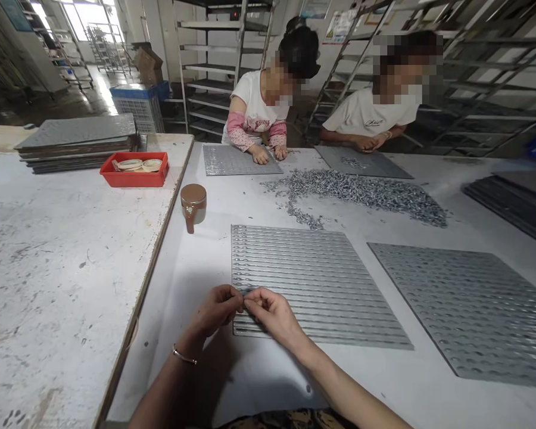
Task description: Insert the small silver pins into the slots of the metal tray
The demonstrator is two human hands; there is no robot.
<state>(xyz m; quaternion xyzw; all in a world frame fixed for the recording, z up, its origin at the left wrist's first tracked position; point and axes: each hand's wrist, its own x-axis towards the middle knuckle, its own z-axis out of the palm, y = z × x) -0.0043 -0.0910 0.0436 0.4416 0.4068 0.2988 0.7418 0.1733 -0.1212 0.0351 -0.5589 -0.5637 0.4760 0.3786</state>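
A grey ridged tray (321, 280) lies flat on the white table in front of me. Small dark pieces sit along its left grooves. Over the tray's left edge, my left hand (221, 307) is closed, thumb and forefinger pinched together. My right hand (270, 310) meets it there, also in a pinch, with the fingertips of both hands nearly touching. Whatever lies between the fingertips is too small to make out. Beyond the tray spreads a heap of small grey glossy pieces (366, 193).
A second grey tray (477, 310) lies at right. A brown-lidded mug (193, 202) stands at left, near a red bin (134, 177) and stacked grey sheets (78, 140). Across the table, two people work over trays (236, 161). More dark sheets (513, 199) are stacked far right.
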